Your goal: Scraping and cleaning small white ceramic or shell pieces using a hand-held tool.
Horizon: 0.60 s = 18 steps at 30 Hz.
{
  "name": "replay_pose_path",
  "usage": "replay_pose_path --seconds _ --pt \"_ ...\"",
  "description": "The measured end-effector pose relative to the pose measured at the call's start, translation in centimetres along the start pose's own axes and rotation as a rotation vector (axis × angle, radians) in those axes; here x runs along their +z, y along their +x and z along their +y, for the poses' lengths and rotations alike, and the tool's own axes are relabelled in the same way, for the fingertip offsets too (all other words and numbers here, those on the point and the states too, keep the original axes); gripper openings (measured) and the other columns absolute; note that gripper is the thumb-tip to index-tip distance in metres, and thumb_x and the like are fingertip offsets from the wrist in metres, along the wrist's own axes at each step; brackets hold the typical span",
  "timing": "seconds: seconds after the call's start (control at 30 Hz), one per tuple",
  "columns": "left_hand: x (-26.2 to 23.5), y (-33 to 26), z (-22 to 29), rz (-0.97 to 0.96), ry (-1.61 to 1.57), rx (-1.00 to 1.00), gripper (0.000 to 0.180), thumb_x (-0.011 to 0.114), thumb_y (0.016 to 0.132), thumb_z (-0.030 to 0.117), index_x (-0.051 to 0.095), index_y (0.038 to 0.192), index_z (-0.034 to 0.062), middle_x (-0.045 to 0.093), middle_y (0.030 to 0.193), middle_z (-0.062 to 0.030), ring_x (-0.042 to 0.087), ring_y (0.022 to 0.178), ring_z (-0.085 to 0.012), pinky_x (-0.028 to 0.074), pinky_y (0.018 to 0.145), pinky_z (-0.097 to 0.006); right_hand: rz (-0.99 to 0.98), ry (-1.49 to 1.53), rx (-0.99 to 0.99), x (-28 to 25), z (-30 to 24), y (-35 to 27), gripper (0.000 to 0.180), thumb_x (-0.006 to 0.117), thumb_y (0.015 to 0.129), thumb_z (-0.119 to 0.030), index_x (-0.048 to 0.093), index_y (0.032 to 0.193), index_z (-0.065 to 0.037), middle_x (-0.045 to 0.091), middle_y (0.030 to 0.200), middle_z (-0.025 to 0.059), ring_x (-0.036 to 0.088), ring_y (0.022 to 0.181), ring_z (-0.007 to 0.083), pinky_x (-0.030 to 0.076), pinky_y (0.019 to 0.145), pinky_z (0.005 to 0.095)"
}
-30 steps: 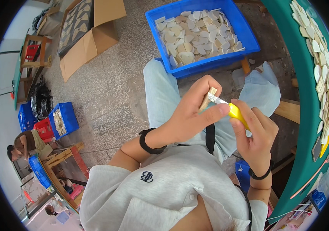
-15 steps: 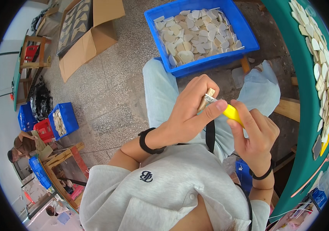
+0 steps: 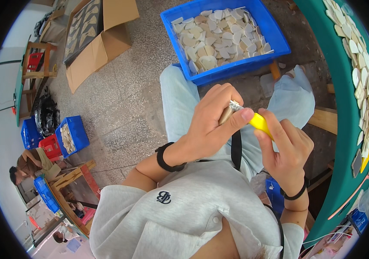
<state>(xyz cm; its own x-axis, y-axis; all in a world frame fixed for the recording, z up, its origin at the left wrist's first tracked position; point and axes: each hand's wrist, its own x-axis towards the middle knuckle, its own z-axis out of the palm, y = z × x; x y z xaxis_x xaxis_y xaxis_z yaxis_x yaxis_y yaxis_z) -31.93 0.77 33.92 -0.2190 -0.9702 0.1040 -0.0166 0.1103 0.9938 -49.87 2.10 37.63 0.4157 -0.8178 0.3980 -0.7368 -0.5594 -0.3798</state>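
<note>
My left hand grips a small flat beige piece, mostly hidden by the fingers and thumb. My right hand holds a yellow-handled knife between thumb and fingers. Its metal blade runs past my left thumb and lies against the far end of the piece, where pale shavings cling. Both hands are close together above my lap. Just beyond them, a blue plastic tub holds many flat, rounded white and beige pieces.
Along the right curves a green-topped table with a long heap of similar pieces and a phone. At the upper left stands an open cardboard box. Farther left are a smaller blue bin and a seated person.
The blade has slid slightly up and left to the far end of the beige piece, my right hand moving along a little. My left hand keeps its hold.
</note>
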Motion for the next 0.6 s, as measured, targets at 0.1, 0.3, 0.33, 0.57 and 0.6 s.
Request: replay_pose_path --seconds 0.1,0.3,0.33,0.57,0.6 --pt "0.06 0.08 0.17 0.01 0.034 -0.054 0.032 0.059 0.088 0.033 0.049 0.077 0.0039 0.041 0.066 -0.0047 0.036 0.064 -0.0168 0.031 0.059 -0.03 0.029 -0.042 0.024 0.54 -0.02 -0.07 0.033 0.071 0.074 -0.021 0.064 0.103 -0.007 0.044 0.056 0.0006 0.04 0.04 0.0129 0.031 0.037 0.0263" --pt "0.06 0.29 0.15 0.014 -0.11 -0.113 0.031 0.065 0.084 0.031 0.047 0.079 0.0051 0.037 0.068 -0.0012 0.033 0.064 -0.0113 0.029 0.056 -0.027 0.107 0.076 0.14 0.76 0.43 0.03 0.031 0.071 0.075 -0.02 0.065 0.102 -0.007 0.044 0.056 0.0016 0.042 0.041 0.0145 0.032 0.039 0.0274" --pt "0.06 0.27 0.14 0.019 -0.102 -0.102 0.032 0.066 0.083 0.031 0.047 0.08 0.0054 0.037 0.07 -0.001 0.032 0.064 -0.0108 0.028 0.056 -0.027 0.069 0.1 0.105 0.65 0.41 0.05 0.031 0.071 0.074 -0.02 0.065 0.102 -0.007 0.044 0.056 0.0015 0.042 0.042 0.0145 0.032 0.039 0.0274" --pt "0.1 0.27 -0.48 0.022 -0.104 -0.05 0.034 0.064 0.084 0.034 0.046 0.082 0.0048 0.038 0.072 -0.002 0.033 0.065 -0.0107 0.029 0.056 -0.026 -0.021 0.045 0.056 0.08 0.16 0.3 0.032 0.072 0.073 -0.02 0.065 0.102 -0.008 0.044 0.056 0.001 0.042 0.042 0.014 0.032 0.039 0.0269" --pt "0.08 0.23 -0.56 0.025 -0.102 -0.045 0.034 0.064 0.084 0.034 0.046 0.082 0.0048 0.038 0.072 -0.002 0.033 0.065 -0.0107 0.029 0.056 -0.026 -0.01 0.056 0.047 0.06 0.18 0.33 0.032 0.072 0.073 -0.02 0.065 0.102 -0.008 0.044 0.056 0.001 0.042 0.042 0.014 0.032 0.039 0.0269"
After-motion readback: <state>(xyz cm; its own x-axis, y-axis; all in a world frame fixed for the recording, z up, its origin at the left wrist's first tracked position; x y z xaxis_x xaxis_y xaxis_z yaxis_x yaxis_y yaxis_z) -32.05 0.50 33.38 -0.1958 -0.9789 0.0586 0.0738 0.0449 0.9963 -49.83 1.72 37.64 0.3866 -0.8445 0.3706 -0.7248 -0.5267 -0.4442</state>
